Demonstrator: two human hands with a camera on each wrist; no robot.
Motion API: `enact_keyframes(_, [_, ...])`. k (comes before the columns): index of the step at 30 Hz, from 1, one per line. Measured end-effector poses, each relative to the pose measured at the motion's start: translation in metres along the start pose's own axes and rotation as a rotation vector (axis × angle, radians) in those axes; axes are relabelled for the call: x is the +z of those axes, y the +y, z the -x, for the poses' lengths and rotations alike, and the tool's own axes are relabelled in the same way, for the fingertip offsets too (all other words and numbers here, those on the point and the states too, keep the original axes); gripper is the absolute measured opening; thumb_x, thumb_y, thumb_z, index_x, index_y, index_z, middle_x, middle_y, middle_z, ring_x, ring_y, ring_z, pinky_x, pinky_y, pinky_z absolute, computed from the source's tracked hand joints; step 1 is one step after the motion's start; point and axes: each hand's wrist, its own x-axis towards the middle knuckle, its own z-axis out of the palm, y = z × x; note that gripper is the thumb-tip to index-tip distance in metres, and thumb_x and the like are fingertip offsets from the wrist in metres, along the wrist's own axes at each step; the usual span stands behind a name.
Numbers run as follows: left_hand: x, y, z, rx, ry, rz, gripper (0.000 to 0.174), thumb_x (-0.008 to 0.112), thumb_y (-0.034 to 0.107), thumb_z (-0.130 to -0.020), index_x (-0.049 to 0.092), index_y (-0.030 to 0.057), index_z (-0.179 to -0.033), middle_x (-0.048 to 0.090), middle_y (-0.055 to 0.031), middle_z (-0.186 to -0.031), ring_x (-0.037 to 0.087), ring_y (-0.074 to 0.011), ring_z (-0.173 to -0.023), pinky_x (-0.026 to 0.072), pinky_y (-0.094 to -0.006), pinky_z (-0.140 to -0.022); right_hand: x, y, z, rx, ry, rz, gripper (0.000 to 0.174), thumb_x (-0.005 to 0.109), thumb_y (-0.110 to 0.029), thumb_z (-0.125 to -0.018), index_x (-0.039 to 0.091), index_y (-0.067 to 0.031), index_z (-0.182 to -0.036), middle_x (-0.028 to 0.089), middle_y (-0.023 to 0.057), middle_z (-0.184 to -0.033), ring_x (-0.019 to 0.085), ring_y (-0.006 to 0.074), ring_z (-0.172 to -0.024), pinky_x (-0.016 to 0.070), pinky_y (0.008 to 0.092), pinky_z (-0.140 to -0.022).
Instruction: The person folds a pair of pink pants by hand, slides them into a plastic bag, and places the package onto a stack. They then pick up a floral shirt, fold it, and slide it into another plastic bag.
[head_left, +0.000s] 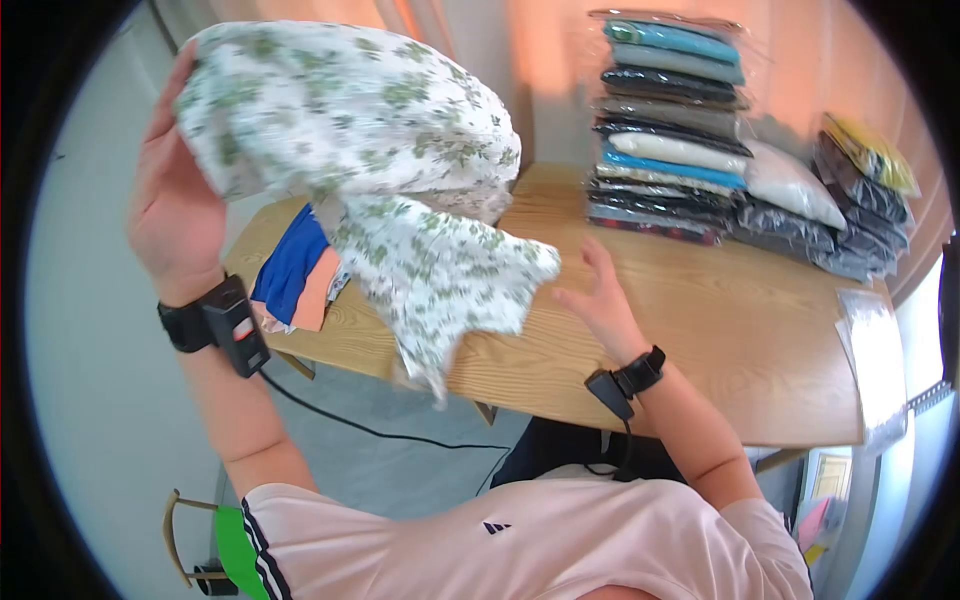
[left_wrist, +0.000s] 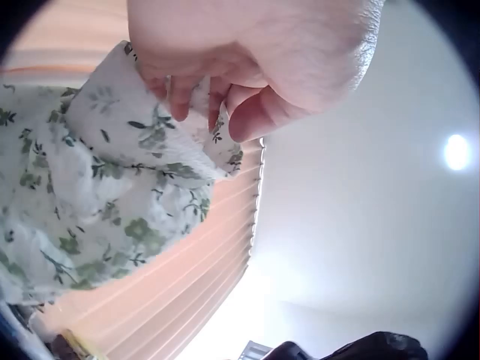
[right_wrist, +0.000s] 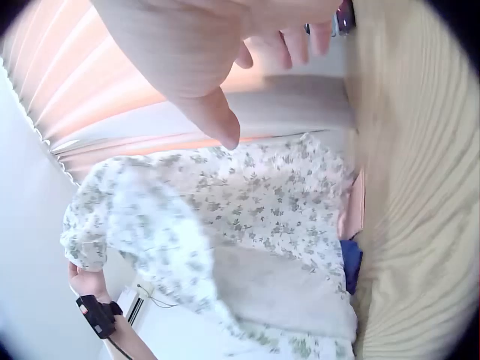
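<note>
A white garment with a green leaf-and-flower print (head_left: pixel 360 110) hangs spread in the air over the left part of the table. My left hand (head_left: pixel 180 225), raised high, grips its upper left edge. In the left wrist view the fingers and thumb pinch a fold of the printed fabric (left_wrist: pixel 124 139). Below, a loose end of the garment sways, blurred, past the table's front edge. My right hand (head_left: pixel 608 305) is over the middle of the table, fingers extended and holding nothing. In the right wrist view its thumb stands just above the garment (right_wrist: pixel 247 187).
On the wooden table (head_left: pixel 700 340), folded blue and peach clothes (head_left: pixel 295 265) lie at the left. A tall stack of bagged garments (head_left: pixel 670 130) stands at the back, with more bagged bundles (head_left: pixel 860 205) to its right. Clear plastic bags (head_left: pixel 878 365) lie at the right edge.
</note>
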Motion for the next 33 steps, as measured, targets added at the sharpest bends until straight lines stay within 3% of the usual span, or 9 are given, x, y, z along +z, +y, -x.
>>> enact_keyframes(3, [0.02, 0.008, 0.005, 0.091, 0.457, -0.254, 0.053, 0.035, 0.013, -0.089, 0.033, -0.0067, -0.137, 0.04, -0.0157, -0.14, 0.036, -0.0257, -0.132, 0.027, -0.0375, -0.109, -0.005, 0.008, -0.004, -0.284, 0.073, 0.193, 0.098, 0.082, -0.021, -0.066, 0.022, -0.0015, -0.142, 0.037, 0.0205, -0.139, 0.035, 0.0319, -0.13, 0.0303, 0.0401, -0.106])
enact_keyframes(5, [-0.016, 0.018, 0.014, -0.025, -0.151, 0.283, 0.051, 0.032, 0.016, -0.094, 0.029, -0.0055, -0.14, 0.034, -0.0167, -0.144, 0.036, -0.0273, -0.132, 0.0252, -0.0386, -0.11, -0.004, 0.006, -0.003, -0.255, 0.162, 0.165, 0.107, 0.085, -0.018, -0.061, 0.019, -0.0015, -0.143, 0.033, 0.021, -0.142, 0.031, 0.0328, -0.132, 0.0275, 0.04, -0.108])
enact_keyframes(7, [-0.016, 0.026, 0.019, -0.047, -0.218, 0.292, 0.05, 0.031, 0.015, -0.094, 0.029, -0.0052, -0.14, 0.034, -0.0166, -0.144, 0.035, -0.0276, -0.132, 0.0253, -0.0388, -0.11, -0.005, -0.004, 0.002, -0.274, 0.224, 0.166, 0.089, 0.083, -0.02, -0.063, 0.036, -0.0014, -0.136, 0.045, 0.0188, -0.133, 0.041, 0.0303, -0.125, 0.0331, 0.0356, -0.104])
enact_keyframes(9, [0.0, 0.032, 0.022, -0.071, -0.282, 0.299, 0.049, 0.03, 0.015, -0.095, 0.029, -0.0049, -0.14, 0.034, -0.0165, -0.144, 0.035, -0.0278, -0.132, 0.0253, -0.0389, -0.11, -0.01, -0.003, 0.006, 0.099, -0.403, 0.122, 0.063, 0.079, -0.023, -0.068, 0.055, -0.0021, -0.122, 0.06, 0.0153, -0.114, 0.055, 0.0255, -0.107, 0.0394, 0.0316, -0.095])
enact_keyframes(11, [0.041, 0.033, 0.022, 0.085, 0.675, -0.354, 0.051, 0.032, 0.015, -0.095, 0.027, -0.0047, -0.141, 0.033, -0.0165, -0.144, 0.034, -0.0282, -0.132, 0.0251, -0.0398, -0.11, -0.009, -0.023, 0.017, 0.108, -0.425, 0.141, 0.036, 0.073, -0.022, -0.076, 0.064, -0.001, -0.103, 0.066, 0.0104, -0.093, 0.06, 0.0214, -0.087, 0.0442, 0.0295, -0.083])
enact_keyframes(13, [0.023, 0.035, 0.023, 0.039, 0.689, -0.327, 0.051, 0.032, 0.014, -0.094, 0.026, -0.0058, -0.14, 0.033, -0.017, -0.144, 0.034, -0.0283, -0.132, 0.025, -0.0396, -0.11, -0.013, -0.037, 0.016, -0.083, 0.079, 0.221, 0.013, 0.063, -0.008, -0.083, 0.063, -0.0011, -0.094, 0.064, 0.0034, -0.091, 0.057, 0.0108, -0.08, 0.0451, 0.0255, -0.072])
enact_keyframes(17, [-0.063, 0.058, 0.042, -0.083, 0.582, -0.289, 0.051, 0.034, 0.01, -0.092, 0.026, -0.008, -0.139, 0.033, -0.0178, -0.144, 0.032, -0.0283, -0.133, 0.0238, -0.0393, -0.111, -0.031, -0.079, 0.015, -0.201, 0.246, -0.287, 0.012, 0.063, -0.006, -0.081, 0.062, -0.0015, -0.092, 0.062, 0.0014, -0.084, 0.056, 0.0083, -0.075, 0.0454, 0.0225, -0.066])
enact_keyframes(28, [-0.128, 0.039, 0.005, -0.164, 0.572, -0.613, 0.048, 0.043, 0.014, -0.093, 0.034, -0.0036, -0.138, 0.047, -0.0136, -0.133, 0.047, -0.0209, -0.121, 0.0358, -0.0326, -0.103, -0.018, -0.171, 0.103, -0.214, -0.795, 0.058, 0.018, 0.057, -0.016, -0.091, 0.06, -0.0003, -0.099, 0.06, 0.0083, -0.079, 0.055, 0.0135, -0.068, 0.0456, 0.0265, -0.066])
enact_keyframes(33, [-0.108, -0.071, -0.08, -0.226, 0.406, -0.385, 0.053, 0.052, 0.014, -0.089, 0.037, 0.0, -0.138, 0.056, -0.0105, -0.118, 0.058, -0.017, -0.099, 0.0462, -0.0277, -0.087, -0.075, -0.148, 0.115, -0.126, -0.59, 0.054, 0.022, 0.05, -0.021, -0.095, 0.058, -0.0024, -0.103, 0.058, 0.0094, -0.077, 0.053, 0.0139, -0.069, 0.0444, 0.0282, -0.066])
